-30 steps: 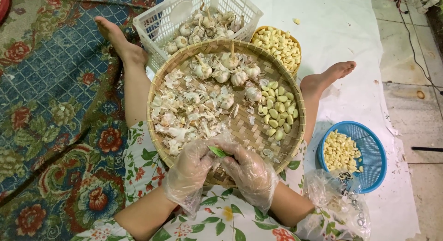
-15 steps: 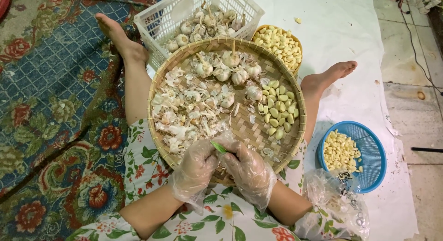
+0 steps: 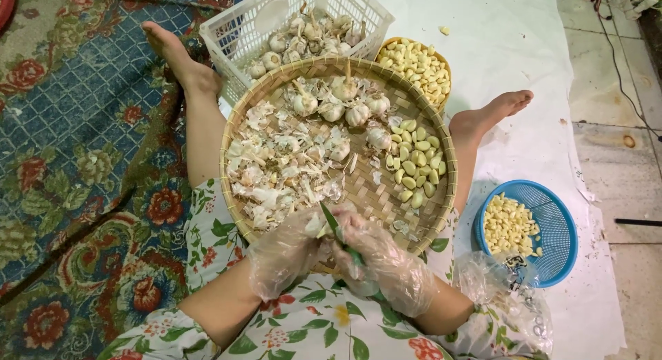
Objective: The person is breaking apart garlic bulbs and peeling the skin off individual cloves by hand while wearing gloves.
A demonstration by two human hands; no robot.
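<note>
Both my hands wear clear plastic gloves and meet at the near rim of a round woven bamboo tray (image 3: 441,150) on my lap. My left hand (image 3: 286,253) pinches a garlic clove (image 3: 316,226). My right hand (image 3: 386,263) grips a small green-handled knife (image 3: 339,234), its blade against the clove. On the tray lie a heap of papery garlic skins (image 3: 276,170) on the left, whole garlic bulbs (image 3: 345,105) at the far side and peeled cloves (image 3: 414,163) on the right.
A white plastic basket (image 3: 241,29) of garlic bulbs and a small yellow bowl of peeled cloves (image 3: 417,63) stand beyond the tray. A blue basket (image 3: 558,229) with cloves and a clear plastic bag (image 3: 503,291) lie right. My bare legs flank the tray, over a patterned rug (image 3: 89,146).
My hands have stayed at the tray's near rim, shifting slightly as the knife works on the clove. Nothing else has moved.
</note>
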